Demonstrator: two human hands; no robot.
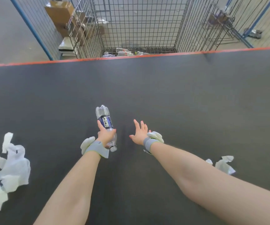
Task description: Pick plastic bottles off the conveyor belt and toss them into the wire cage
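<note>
Dark grey conveyor belt fills most of the view, with an orange edge along its far side. Plastic bottle is in the left hand, lifted above the belt. It is clear and looks empty, with a dark blue Pepsi label around the middle. Its lumpy base points away from the person and its neck points back past the wrist. Left hand grips the bottle around the lower label and shoulder, fingers and thumb curled round it. Right hand is just beside it to the right, open, fingers spread, holding nothing. Both wrists wear grey bands with pale pads.

Crumpled white plastic bag lies on the belt well left of the left arm. A smaller white scrap lies right of the right forearm. Wire cage stands beyond the belt edge, straight ahead of the hands, with a few clear bottles on its floor. Cardboard boxes sit behind mesh to the cage's left.
</note>
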